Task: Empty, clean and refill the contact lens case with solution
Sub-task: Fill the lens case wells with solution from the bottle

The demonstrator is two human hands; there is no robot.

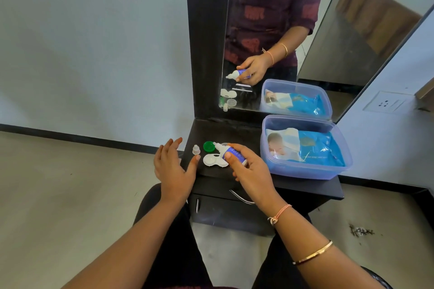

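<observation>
Now the solution bottle [231,153] is gripped in the fingers of the right hand [249,171], tilted with its uncapped nozzle aimed left and down over the white contact lens case [212,160], which is laid open on the dark vanity shelf [234,131]. Just beside it, the left hand [172,166] is held with fingers spread wide, empty. A green lid [208,146] and small white cap [196,149] are set nearby, with a clear plastic box [305,171] of wipes placed to the right.
</observation>
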